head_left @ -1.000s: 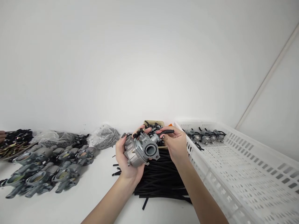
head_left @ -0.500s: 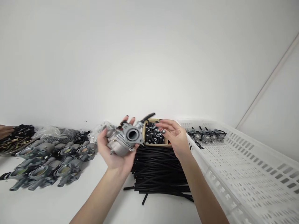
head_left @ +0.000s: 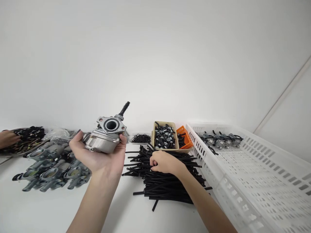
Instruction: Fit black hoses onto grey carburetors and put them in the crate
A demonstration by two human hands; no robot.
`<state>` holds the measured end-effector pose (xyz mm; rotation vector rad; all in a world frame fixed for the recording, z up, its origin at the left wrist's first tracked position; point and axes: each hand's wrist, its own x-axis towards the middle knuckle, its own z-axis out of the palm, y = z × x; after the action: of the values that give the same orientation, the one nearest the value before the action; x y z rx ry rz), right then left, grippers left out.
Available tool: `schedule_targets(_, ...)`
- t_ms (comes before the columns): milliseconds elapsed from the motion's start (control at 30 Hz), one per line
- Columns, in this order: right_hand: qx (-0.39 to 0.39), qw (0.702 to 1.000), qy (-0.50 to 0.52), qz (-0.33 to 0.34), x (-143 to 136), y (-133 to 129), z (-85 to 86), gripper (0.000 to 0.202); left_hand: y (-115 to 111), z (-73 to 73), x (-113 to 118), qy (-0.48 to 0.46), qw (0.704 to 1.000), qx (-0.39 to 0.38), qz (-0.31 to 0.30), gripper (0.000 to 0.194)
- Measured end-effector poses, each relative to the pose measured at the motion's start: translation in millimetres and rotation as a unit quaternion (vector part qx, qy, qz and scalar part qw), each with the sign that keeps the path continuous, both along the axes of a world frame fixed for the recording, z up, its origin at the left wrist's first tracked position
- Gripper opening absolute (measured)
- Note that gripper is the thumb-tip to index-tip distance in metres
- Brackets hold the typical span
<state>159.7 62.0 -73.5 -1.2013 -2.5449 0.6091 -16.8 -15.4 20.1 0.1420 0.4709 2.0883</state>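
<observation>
A silver metal carburetor [head_left: 103,137] with a round bore and a short black tube on top rests in my left hand [head_left: 102,160], whose fingers wrap round its sides. My right hand [head_left: 165,162] is over a pile of black rubber hoses [head_left: 170,187], its fingers curled together at the upper part of the pile. Whether a hose is between those fingertips is too small to tell. Behind the pile stands a cream tray [head_left: 177,136] of small black parts with silvery clips.
Several carburetors [head_left: 50,174] lie at the left. Another person's hand [head_left: 9,138] reaches into a tray of dark parts. An orange basket [head_left: 187,137] and a white crate [head_left: 218,174] with several carburetors stand at the right.
My left hand has moved left with the carburetor and turned it more upright. My right hand has come down from beside the cream tray onto the hoses, and its fingers have curled in.
</observation>
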Motion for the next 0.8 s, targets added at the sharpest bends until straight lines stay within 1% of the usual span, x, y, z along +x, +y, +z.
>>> schedule_targets(67, 0.02, 0.999, 0.03, -0.018, 15.3, -1.0, 13.8, 0.008, 1.0, 0.1, 3.8, -0.003, 1.0, -0.008, -0.005, 0.023)
schedule_targets(100, 0.036, 0.997, 0.056, -0.043, 25.6, -2.8, 22.4, 0.005, 1.8, 0.1, 5.3, -0.007, 1.0, -0.014, -0.004, 0.022)
schedule_targets(133, 0.054, 0.991, 0.091, -0.078, 36.6, -5.6, 31.4, 0.009, 2.7, 0.0, 6.3, -0.011, 1.0, -0.02, -0.004, 0.021)
schedule_targets(167, 0.074, 0.979, 0.145, -0.121, 47.5, -9.2, 40.2, 0.012, 3.6, -0.3, 7.1, -0.013, 1.0, -0.024, -0.004, 0.021)
schedule_targets(200, 0.096, 0.955, 0.228, -0.165, 57.3, -13.4, 48.1, 0.013, 4.5, -0.6, 7.6, -0.015, 1.0, -0.027, -0.004, 0.02)
schedule_targets(233, 0.124, 0.918, 0.318, -0.2, 65.5, -17.7, 55.0, 0.013, 5.3, -1.0, 8.1, -0.016, 0.999, -0.029, -0.003, 0.02)
schedule_targets(300, 0.198, 0.817, 0.485, -0.241, 75.7, -25.3, 64.6, 0.016, 6.3, -1.9, 8.9, -0.015, 0.999, -0.03, 0.0, 0.02)
schedule_targets(333, 0.232, 0.773, 0.538, -0.245, 77.7, -27.9, 67.3, 0.02, 6.6, -2.4, 9.4, -0.014, 0.999, -0.029, 0.0, 0.02)
schedule_targets(367, 0.255, 0.742, 0.57, -0.245, 77.9, -29.3, 68.6, 0.022, 6.7, -2.8, 9.9, -0.015, 0.999, -0.029, 0.003, 0.02)
schedule_targets(400, 0.262, 0.731, 0.582, -0.241, 76.8, -29.4, 68.7, 0.023, 6.6, -3.2, 10.3, -0.015, 0.999, -0.028, 0.003, 0.021)
schedule_targets(433, 0.252, 0.739, 0.578, -0.236, 74.9, -28.3, 67.7, 0.024, 6.5, -3.6, 10.7, -0.016, 1.0, -0.027, 0.002, 0.02)
schedule_targets(467, 0.228, 0.763, 0.56, -0.23, 72.5, -26.1, 65.7, 0.024, 6.4, -3.8, 11.0, -0.018, 1.0, -0.026, -0.002, 0.02)
schedule_targets(533, 0.165, 0.831, 0.483, -0.22, 68.3, -19.2, 59.2, 0.02, 6.3, -4.2, 11.4, -0.023, 0.999, -0.031, -0.006, 0.019)
schedule_targets(600, 0.095, 0.902, 0.369, -0.203, 66.0, -10.2, 50.0, 0.012, 6.5, -4.3, 11.6, -0.025, 0.999, -0.031, -0.015, 0.018)
schedule_targets(633, 0.057, 0.93, 0.312, -0.185, 65.4, -5.5, 44.9, 0.008, 6.8, -4.4, 11.8, -0.025, 0.999, -0.032, -0.015, 0.018)
schedule_targets(667, 0.019, 0.951, 0.263, -0.162, 65.1, -1.0, 40.0, 0.003, 7.3, -4.5, 11.9, -0.023, 0.999, -0.03, -0.015, 0.018)
schedule_targets(700, -0.015, 0.963, 0.228, -0.139, 64.6, 3.0, 35.5, 0.002, 7.9, -4.8, 12.1, -0.022, 0.999, -0.029, -0.014, 0.019)
schedule_targets(733, -0.04, 0.969, 0.21, -0.12, 63.9, 6.5, 31.9, 0.005, 8.6, -5.1, 12.3, -0.02, 0.999, -0.027, -0.014, 0.02)
schedule_targets(800, -0.057, 0.97, 0.211, -0.105, 61.3, 10.9, 28.4, 0.008, 10.1, -6.1, 12.6, -0.019, 0.999, -0.027, -0.009, 0.021)
